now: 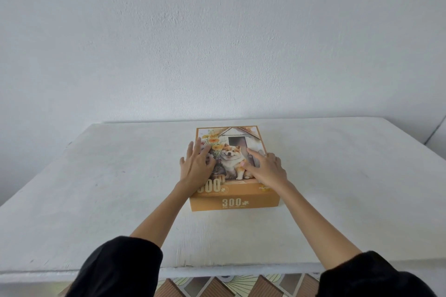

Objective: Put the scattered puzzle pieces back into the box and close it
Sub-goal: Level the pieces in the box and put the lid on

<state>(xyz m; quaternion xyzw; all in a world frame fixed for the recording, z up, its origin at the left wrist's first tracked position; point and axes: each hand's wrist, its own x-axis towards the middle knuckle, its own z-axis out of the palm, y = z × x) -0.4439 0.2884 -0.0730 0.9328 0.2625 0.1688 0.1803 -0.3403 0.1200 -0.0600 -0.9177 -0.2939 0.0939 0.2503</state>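
Black sleeves (120,265) nearest. Both palms flat on the lid: left hand (195,167), right hand (268,170), fingers spread, grip closed on nothing. Box (235,201) sits mid-surface (96,176), lid on. Risk: uneven pressing could leave the lid skewed. No loose pieces or obstructions visible; bare wall (217,31) beyond.

A plain white wall (217,31) with a faintly rough texture rises right behind the white tabletop (96,176), evenly lit by soft light. Below the tabletop's near edge shows a patterned floor (217,287) of brown and pale tiles.
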